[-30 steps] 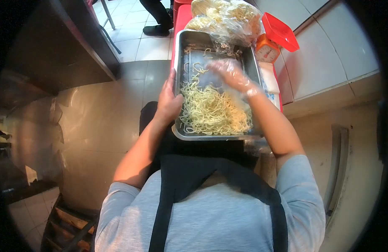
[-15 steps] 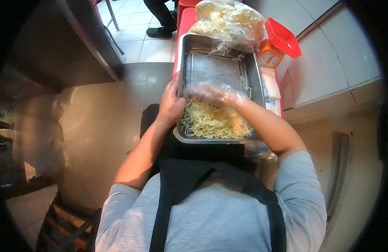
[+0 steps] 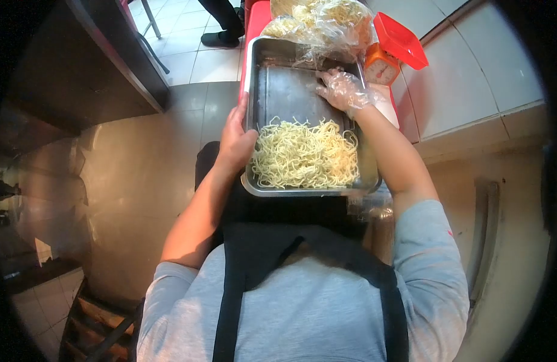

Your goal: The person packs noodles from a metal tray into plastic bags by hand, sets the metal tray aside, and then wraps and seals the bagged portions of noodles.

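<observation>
A metal tray (image 3: 286, 96) lies lengthwise in front of me. A flat heap of pale yellow noodles (image 3: 305, 155) covers its near half. My left hand (image 3: 236, 136) grips the tray's left rim, thumb over the edge beside the noodles. In a clear plastic glove, my right hand (image 3: 344, 90) reaches into the far right part of the tray, beyond the heap. Its fingers point left and look apart near the tray floor. Whether they touch a stray noodle there cannot be made out.
Clear bags of noodles (image 3: 320, 24) sit behind the tray on a red surface (image 3: 259, 21). An orange dial scale (image 3: 381, 65) with a red pan (image 3: 401, 41) stands at the back right, near the tiled wall (image 3: 459, 72). A person's leg and shoe (image 3: 221, 38) show at the far left.
My right hand has moved from above the noodles to the tray's far right side. The heap's far edge is now uncovered. My left hand keeps hold of the rim.
</observation>
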Available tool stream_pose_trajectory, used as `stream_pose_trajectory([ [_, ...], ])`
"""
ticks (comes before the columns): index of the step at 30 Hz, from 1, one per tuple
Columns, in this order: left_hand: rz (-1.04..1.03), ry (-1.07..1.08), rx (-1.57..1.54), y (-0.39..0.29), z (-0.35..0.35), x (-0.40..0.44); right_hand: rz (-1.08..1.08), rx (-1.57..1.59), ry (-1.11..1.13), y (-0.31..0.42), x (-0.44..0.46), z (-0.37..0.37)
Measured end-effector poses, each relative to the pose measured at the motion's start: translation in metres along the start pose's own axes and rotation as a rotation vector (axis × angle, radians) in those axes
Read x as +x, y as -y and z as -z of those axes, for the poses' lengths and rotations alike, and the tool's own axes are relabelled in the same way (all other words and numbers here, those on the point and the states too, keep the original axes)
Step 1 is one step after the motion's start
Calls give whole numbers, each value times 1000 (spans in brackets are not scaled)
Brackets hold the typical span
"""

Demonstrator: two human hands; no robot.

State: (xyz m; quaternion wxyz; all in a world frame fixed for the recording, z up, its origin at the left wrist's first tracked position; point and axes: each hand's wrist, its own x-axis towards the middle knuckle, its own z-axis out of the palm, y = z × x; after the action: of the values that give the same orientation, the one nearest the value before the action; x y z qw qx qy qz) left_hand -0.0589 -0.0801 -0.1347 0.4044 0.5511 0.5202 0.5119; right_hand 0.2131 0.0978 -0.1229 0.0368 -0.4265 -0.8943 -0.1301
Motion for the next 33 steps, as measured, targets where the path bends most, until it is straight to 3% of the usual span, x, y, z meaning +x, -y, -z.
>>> stream_pose_trajectory([
  [1, 14, 6, -98, 6, -1, 1, -65, 59, 199, 17, -12, 27],
  [4, 55, -44, -196, 0, -4, -2, -32, 111, 311, 43, -68, 62],
  [7, 37, -70, -192, 7, -7, -1, -198, 288, 445, 71, -112, 87],
  [11, -12, -72, -8, 7, -4, -1, -393, 881, 531, 86, -120, 110],
  [15, -61, -64, 97, -8, -6, -4, -170, 665, 124, 131, -114, 118],
  [18, -236, -120, 496, -10, -3, -3, 57, 543, -150, 151, -120, 76],
  [20, -347, -150, 598, -33, -8, 4, 198, 351, -363, 159, -116, 54],
  [21, -396, -131, 642, -47, -9, 11, 146, 423, -155, 158, -112, 87],
  [23, -533, -58, 633, -72, -16, 29, 150, 371, -315, 150, -123, 129],
  [26, 7, 239, 374, -124, -60, 58, 58, 514, -393, 140, -130, 118],
  [28, -236, 391, 508, -149, -103, 75, -80, 504, -445, 135, -151, 123],
  [30, -674, 493, 414, -112, -161, 115, -181, 408, -419, 133, -170, 118],
  [33, -581, 683, 909, -98, -236, 142, -231, 197, -467, 134, -195, 118],
])
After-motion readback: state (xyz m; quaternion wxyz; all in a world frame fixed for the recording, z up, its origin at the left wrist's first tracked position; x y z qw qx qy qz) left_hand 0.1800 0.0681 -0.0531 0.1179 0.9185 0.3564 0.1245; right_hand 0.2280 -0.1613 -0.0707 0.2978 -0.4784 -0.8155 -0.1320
